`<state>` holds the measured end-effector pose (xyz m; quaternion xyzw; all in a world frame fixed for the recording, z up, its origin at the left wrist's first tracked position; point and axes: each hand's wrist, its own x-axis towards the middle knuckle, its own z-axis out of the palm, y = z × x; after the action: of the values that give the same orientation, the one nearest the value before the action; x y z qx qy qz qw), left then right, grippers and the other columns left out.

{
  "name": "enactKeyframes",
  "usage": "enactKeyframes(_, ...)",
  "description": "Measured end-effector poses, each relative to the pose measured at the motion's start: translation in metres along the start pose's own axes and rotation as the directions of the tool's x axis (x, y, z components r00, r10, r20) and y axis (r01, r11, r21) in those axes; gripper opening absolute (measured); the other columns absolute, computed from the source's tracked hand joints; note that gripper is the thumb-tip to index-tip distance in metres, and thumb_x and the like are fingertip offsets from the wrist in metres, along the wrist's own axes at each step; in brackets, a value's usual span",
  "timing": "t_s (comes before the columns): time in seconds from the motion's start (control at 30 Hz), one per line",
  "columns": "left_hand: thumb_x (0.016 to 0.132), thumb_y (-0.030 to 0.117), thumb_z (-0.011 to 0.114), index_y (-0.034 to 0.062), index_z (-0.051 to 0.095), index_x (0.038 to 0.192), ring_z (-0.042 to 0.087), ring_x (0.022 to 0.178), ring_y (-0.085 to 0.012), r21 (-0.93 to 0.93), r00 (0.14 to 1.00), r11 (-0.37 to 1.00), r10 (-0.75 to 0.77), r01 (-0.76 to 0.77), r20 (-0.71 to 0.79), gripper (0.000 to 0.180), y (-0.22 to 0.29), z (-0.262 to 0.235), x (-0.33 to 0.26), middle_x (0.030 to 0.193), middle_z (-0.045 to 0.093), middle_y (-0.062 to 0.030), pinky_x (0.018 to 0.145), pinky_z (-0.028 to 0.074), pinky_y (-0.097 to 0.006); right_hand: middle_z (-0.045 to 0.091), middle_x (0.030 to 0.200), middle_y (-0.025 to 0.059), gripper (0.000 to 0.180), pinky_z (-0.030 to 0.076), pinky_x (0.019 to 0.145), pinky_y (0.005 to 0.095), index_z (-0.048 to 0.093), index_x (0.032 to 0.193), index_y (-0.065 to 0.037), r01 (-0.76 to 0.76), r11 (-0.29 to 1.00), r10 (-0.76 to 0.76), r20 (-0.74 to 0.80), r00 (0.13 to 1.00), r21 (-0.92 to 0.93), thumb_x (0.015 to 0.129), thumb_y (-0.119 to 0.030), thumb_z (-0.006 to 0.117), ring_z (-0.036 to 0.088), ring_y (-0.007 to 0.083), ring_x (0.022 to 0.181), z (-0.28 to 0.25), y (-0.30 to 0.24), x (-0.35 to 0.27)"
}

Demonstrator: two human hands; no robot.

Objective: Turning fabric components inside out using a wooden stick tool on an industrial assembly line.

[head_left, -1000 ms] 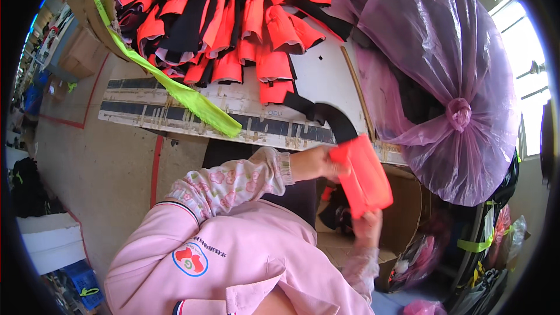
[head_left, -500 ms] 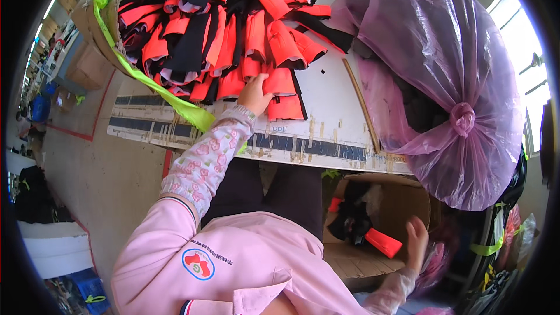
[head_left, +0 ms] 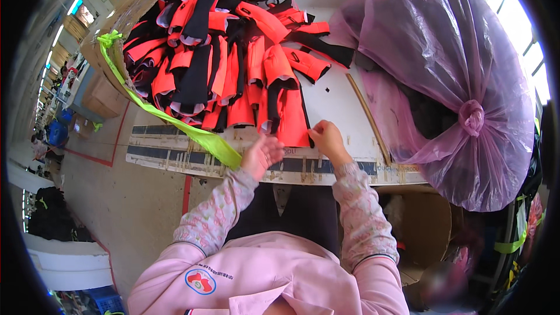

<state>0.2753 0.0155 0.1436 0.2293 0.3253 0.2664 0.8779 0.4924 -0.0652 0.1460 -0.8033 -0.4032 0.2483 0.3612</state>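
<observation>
A large heap of orange-and-black fabric pieces [head_left: 221, 64], many shaped like short tubes, lies on the white tabletop [head_left: 319, 102]. One orange fabric piece with a black edge [head_left: 294, 119] reaches from the heap toward the table's front. At its lower left corner is my left hand [head_left: 262, 156], palm partly turned up and fingers apart. My right hand [head_left: 329, 141] is at the piece's right edge, thumb and forefinger pinched together on its black border.
A tied translucent purple bag [head_left: 431, 52] with dark contents bulges on the right. Beside it lies a thin wooden stick [head_left: 368, 118]. A cardboard box [head_left: 93, 52] with a yellow-green strip [head_left: 201, 138] borders the heap at left; another open box [head_left: 423, 227] stands below the table.
My right hand has come up from the box below to the fabric piece on the table. My left hand has drawn back from the heap toward the front edge, its fingers opened.
</observation>
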Motion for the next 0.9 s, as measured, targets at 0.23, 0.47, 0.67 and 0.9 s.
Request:
enactKeyframes(0.23,0.071,0.009,0.066,0.0028,0.046,0.118,0.046,0.11,-0.0372,0.71,0.531,-0.367,0.48,-0.601,0.698,0.051,-0.026,0.054,-0.003,0.125,0.04,-0.0214,0.09,0.041,-0.04,0.062,0.083,0.0192,0.036,0.048,0.068,0.0373,0.061,0.082,0.005,-0.05,0.99,0.065,-0.119,0.991,0.128,0.072,-0.029,0.069,0.062,0.032,0.077,0.002,0.006,-0.005)
enactKeyframes(0.47,0.066,0.003,0.068,0.0024,0.026,0.133,0.045,0.113,-0.0341,0.809,0.667,-0.17,0.486,-0.562,0.565,0.079,-0.03,0.051,0.011,0.127,0.037,-0.0215,0.096,0.038,-0.038,0.059,0.072,0.0164,0.031,0.045,0.059,0.0378,0.057,0.076,0.001,0.093,0.988,-0.103,0.081,0.991,0.121,0.073,-0.028,0.067,0.058,0.0303,0.065,-0.006,-0.038,-0.023)
enactKeyframes(0.67,0.075,0.0,0.063,0.0064,0.034,0.128,0.047,0.112,-0.0194,0.547,0.746,0.544,0.255,-0.636,0.615,0.061,-0.077,0.075,-0.016,0.118,0.044,-0.0087,0.087,0.045,-0.031,0.055,0.071,0.0153,0.027,0.045,0.058,0.0404,0.05,0.078,-0.002,0.249,0.962,-0.257,-0.061,0.964,-0.114,0.075,-0.025,0.063,0.056,0.0346,0.064,-0.058,-0.076,-0.107)
enactKeyframes(0.9,0.086,0.004,0.051,0.0039,0.044,0.116,0.06,0.097,-0.0238,0.252,0.938,0.956,-0.221,0.153,0.269,0.03,-0.11,0.056,-0.034,0.108,0.058,-0.0117,0.084,0.05,-0.034,0.053,0.099,0.0194,0.053,0.045,0.071,0.0404,0.048,0.116,-0.006,0.325,0.82,-0.457,-0.198,0.867,-0.471,0.069,-0.016,0.071,0.055,0.0362,0.087,-0.068,-0.014,-0.149)
